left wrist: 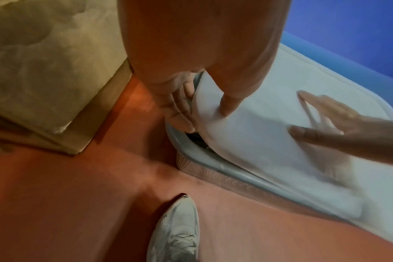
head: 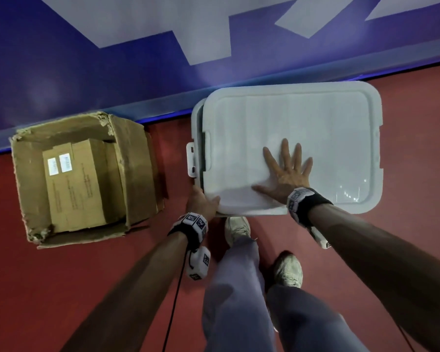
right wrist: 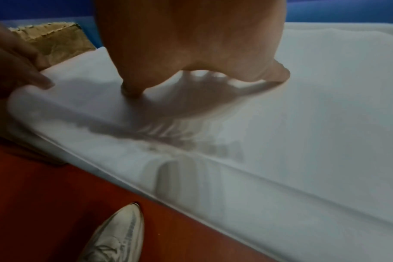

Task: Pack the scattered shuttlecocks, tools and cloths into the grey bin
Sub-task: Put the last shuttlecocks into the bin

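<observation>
- Grey bin on the red floor, against the blue wall panel; only its left rim and a white latch show past the lid.
- White lid lies over the bin, shifted a little to the right, so a narrow gap stays open along the left edge (dark contents glimpsed there in the left wrist view, not identifiable).
- Right hand flat on the lid's near-left part, fingers straight and spread, palm pressing down; holds nothing.
- Left hand grips the lid's near-left corner: thumb on top, fingers curled under the edge, between lid and bin rim.
- That corner of the lid sits raised off the rim in the left wrist view.
- Torn cardboard box stands open to the left of the bin, apart from it, with brown cartons packed inside.
- Person's two pale sneakers just in front of the bin.
</observation>
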